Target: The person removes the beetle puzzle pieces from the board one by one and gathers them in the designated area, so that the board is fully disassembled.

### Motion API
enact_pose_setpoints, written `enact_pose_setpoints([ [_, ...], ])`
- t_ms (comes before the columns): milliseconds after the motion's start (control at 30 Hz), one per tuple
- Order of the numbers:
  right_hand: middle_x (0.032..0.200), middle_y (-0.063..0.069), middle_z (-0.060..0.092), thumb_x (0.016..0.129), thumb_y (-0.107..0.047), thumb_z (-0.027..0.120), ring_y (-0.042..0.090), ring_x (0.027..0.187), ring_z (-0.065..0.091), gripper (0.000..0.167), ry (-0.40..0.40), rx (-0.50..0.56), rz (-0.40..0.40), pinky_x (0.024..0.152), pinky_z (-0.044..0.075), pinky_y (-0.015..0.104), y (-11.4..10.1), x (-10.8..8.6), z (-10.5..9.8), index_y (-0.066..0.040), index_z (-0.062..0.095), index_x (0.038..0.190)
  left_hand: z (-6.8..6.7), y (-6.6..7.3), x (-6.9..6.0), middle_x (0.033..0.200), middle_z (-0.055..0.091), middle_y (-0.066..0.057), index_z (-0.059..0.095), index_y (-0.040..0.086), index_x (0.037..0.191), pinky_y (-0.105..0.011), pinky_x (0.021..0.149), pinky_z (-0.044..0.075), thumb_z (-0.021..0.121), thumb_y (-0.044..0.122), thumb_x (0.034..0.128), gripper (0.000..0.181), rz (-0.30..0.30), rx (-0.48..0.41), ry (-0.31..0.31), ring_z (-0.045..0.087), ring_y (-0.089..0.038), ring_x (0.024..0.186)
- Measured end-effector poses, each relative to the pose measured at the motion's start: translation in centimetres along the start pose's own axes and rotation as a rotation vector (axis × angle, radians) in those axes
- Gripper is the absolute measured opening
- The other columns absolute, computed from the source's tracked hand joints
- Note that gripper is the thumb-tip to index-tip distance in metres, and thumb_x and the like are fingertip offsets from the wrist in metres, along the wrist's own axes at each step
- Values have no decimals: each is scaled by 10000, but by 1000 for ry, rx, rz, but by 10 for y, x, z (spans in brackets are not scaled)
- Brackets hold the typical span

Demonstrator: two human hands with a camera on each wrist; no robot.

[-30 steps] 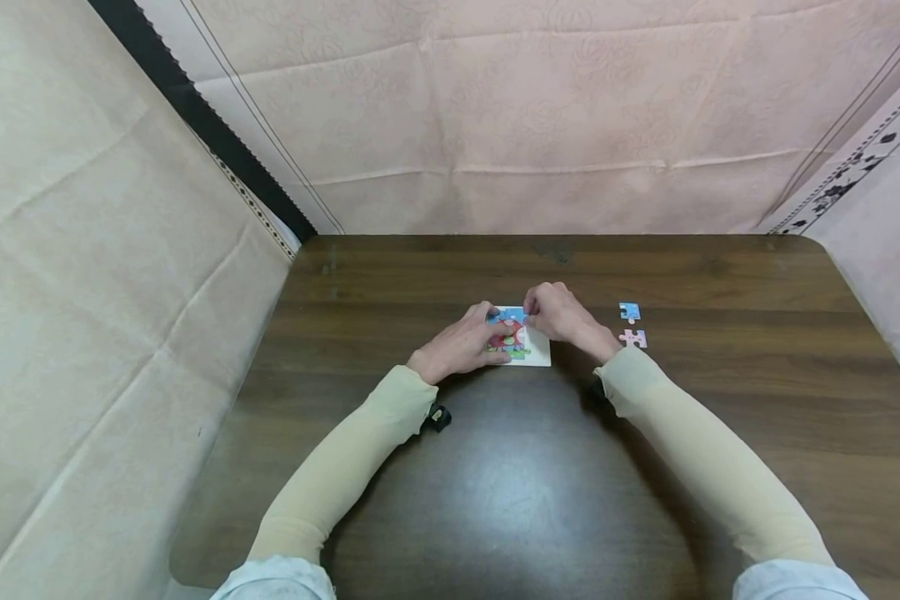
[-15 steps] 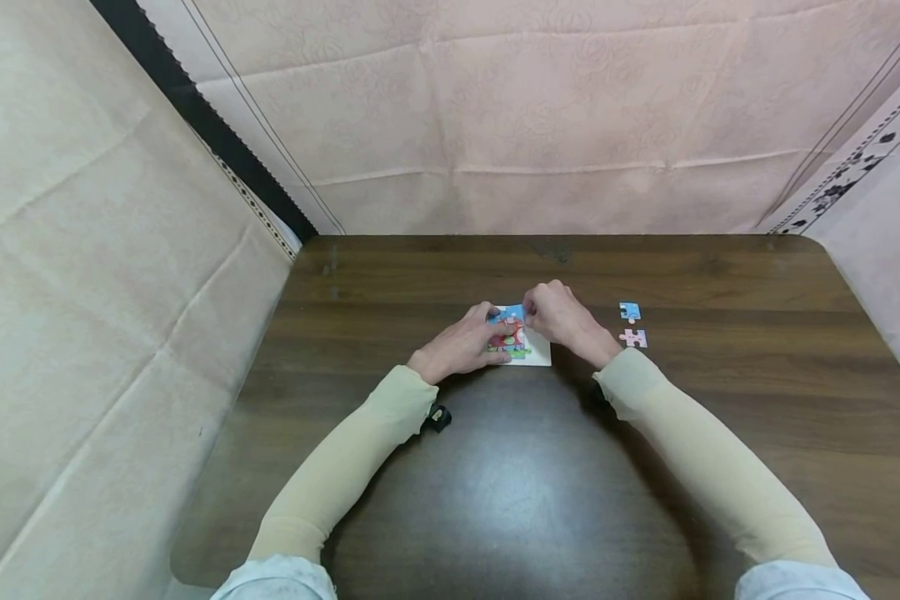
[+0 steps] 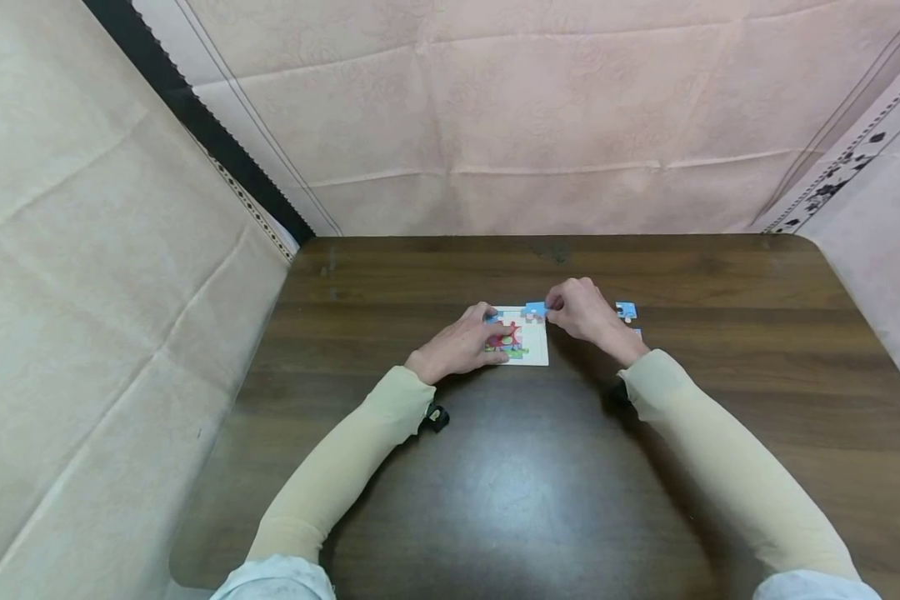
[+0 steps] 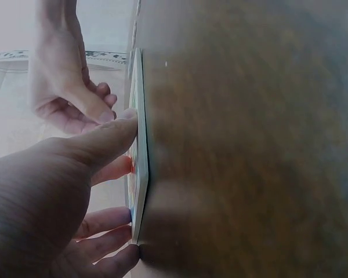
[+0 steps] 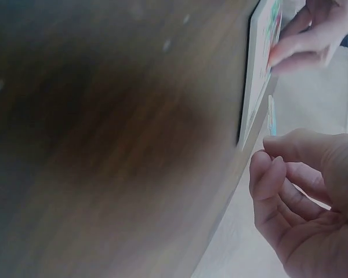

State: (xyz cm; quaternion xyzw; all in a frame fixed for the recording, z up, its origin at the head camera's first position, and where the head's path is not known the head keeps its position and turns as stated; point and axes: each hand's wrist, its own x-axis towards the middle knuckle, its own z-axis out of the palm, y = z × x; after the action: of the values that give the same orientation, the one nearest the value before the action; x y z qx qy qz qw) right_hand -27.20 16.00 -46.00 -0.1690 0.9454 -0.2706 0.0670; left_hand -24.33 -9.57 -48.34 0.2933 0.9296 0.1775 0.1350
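Note:
A small white-bordered puzzle board [image 3: 536, 354] with a red-and-green picture lies on the table. My left hand [image 3: 457, 340] grips it from the left; in the left wrist view the thumb [image 4: 113, 136] is at the near edge and the fingertips lie over the far part. With thumb and forefinger, my right hand [image 3: 581, 308] pinches a blue jigsaw piece [image 3: 534, 309] over the board's upper right corner. This piece [image 5: 271, 113] shows thin and edge-on past the right fingertips. Whether it is one piece or two joined, I cannot tell.
A loose blue jigsaw piece [image 3: 626, 311] lies right of the board, beyond my right wrist. Below it another piece [image 3: 637, 332] is mostly hidden by that wrist. The brown wooden table [image 3: 495, 467] ends at a pale cloth backdrop [image 3: 555, 125].
My right hand has moved right, drawing the blue jigsaw piece out of the board's top row, where white now shows. The left hand stays on the board.

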Motion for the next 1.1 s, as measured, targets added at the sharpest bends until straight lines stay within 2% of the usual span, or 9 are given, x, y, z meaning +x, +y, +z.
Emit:
enact_pose_setpoints([
  [200,1069,233,803,1017,-58,724,328,908,722,135,37,0,19,834,612,492,17,-8,-9,26,813,1075,1,-1,0,1644,433,-148,619,228,1565,-449,1128,551,734,441,1044,574,-4,-1,1,457,-289,1431],
  [400,1100,241,791,1026,-63,721,327,902,688,150,41,11,65,821,613,475,33,-16,-18,23,804,1118,1,-1,0,1644,435,-144,631,226,1555,-458,1137,550,747,435,1036,571,-10,-3,3,456,-291,1442],
  [600,1106,258,785,1032,-54,710,324,888,686,170,39,20,76,843,615,490,48,-25,-27,41,789,1150,1,-1,0,1641,436,-146,637,224,1550,-455,1132,547,744,428,1040,559,-4,-5,7,458,-288,1444],
  [767,1098,253,792,1041,-73,707,312,893,715,170,30,25,85,859,605,509,59,-27,-32,34,790,1146,1,-1,0,1639,440,-149,645,222,1542,-448,1130,546,747,422,1039,551,-1,-3,9,459,-288,1447],
  [1100,1084,265,787,1038,-66,710,311,882,703,157,27,19,103,777,575,432,76,-26,-36,45,782,1122,2,-1,0,1650,432,-143,636,223,1551,-451,1123,545,743,423,1042,557,-11,-3,8,452,-283,1451],
])
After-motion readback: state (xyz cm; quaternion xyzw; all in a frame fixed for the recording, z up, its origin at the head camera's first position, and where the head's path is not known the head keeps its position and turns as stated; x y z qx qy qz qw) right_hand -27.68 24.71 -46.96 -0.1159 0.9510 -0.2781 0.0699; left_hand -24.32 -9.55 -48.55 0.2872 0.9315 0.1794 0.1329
